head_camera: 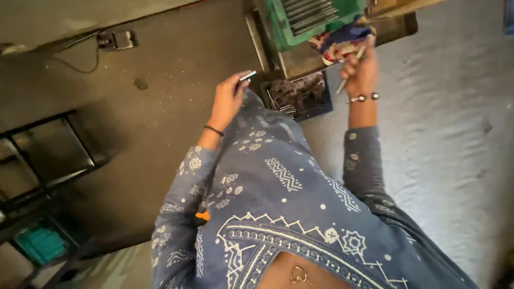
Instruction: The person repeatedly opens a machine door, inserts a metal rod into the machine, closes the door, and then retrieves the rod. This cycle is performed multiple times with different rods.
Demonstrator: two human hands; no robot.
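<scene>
— What are the hands doing?

— The left hand [227,99] is curled around a short metal rod [247,76], pinching it between thumb and fingers so one bright end pokes out. The right hand [360,72] is closed in a fist around a second, longer metal rod [350,69], which slants down out of the bottom of the grip.

— Where is that in the scene?

— Both hands are raised in front of the person's blue patterned tunic [278,203]. The right one is just beside a bunched, colourful cloth [342,40] lying at the edge of a green machine [316,18] that carries a row of similar rods.

— Anything under them?

— A dark crate [297,96] holding more thin rods and scrap stands on the floor between the two hands. A black cable and plug [115,40] lie well apart to the left.
</scene>
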